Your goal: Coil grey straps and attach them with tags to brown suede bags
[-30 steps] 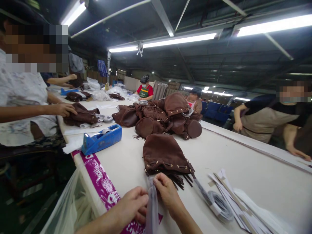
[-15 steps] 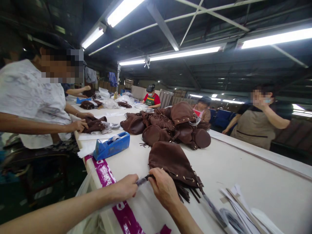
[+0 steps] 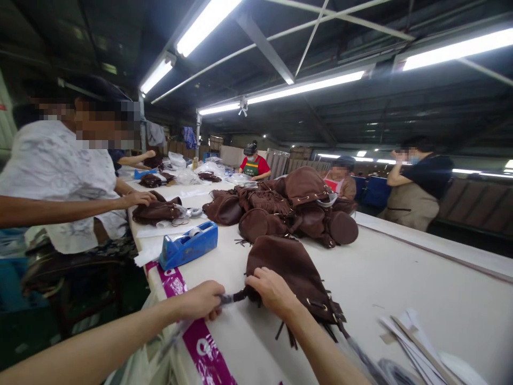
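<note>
A dark brown fringed bag (image 3: 284,267) with metal eyelets lies on the white table, just beyond my hands. Closed round the plastic-wrapped strap (image 3: 229,298) at the bag's left side is my left hand (image 3: 202,301). My right hand (image 3: 272,289) has its fingers closed on the left part of the bag's edge, beside the strap's end. Another wrapped strap (image 3: 360,355) runs from the bag's right side toward the front edge of the view.
Several brown bags (image 3: 264,208) form a pile behind. A blue tape dispenser (image 3: 188,246) stands at the left table edge (image 3: 160,294), near purple printed tape (image 3: 206,347). Paper strips (image 3: 417,347) lie at right. A person at left handles a brown bag (image 3: 158,209); others are farther back.
My left hand has drawn slightly left with the strap. My right hand has moved from the strap's end up onto the bag. The person at far right has turned sideways.
</note>
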`<state>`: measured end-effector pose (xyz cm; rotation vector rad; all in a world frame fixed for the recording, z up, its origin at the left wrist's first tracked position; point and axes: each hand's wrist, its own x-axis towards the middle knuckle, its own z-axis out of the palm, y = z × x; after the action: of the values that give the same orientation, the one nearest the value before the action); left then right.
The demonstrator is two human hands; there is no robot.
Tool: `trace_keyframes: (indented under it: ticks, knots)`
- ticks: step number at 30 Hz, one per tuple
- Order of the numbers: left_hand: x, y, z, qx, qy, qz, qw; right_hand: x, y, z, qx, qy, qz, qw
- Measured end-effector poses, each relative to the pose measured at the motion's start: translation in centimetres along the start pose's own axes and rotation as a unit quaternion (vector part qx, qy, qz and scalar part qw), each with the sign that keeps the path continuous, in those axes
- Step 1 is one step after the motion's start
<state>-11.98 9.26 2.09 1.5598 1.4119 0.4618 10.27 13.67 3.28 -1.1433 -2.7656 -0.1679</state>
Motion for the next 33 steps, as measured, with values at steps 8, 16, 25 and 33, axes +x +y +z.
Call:
trace_keyframes:
  ticks: [8, 16, 25, 33]
  knots:
    - [1.7, 1.8, 0.7, -0.122, -0.074, -0.008, 0.990, 0.2, -0.1, -0.4, 0.041, 0.035, 0.039, 0.998]
    - [3.0, 2.6, 3.2, -0.183, -0.036, -0.083, 0.979, -0.2, 0.0, 0.1, 0.093, 0.053, 0.026, 0.994]
    - [5.6, 5.0, 6.7, -0.291, -0.028, -0.186, 0.938, -3.8, -1.3, -0.8, 0.125, 0.116, 0.120, 0.978]
    - [7.3, 7.2, 13.1, -0.349, 0.070, -0.145, 0.923, -11.1, -10.2, -1.2, 0.506, 0.067, 0.318, 0.799]
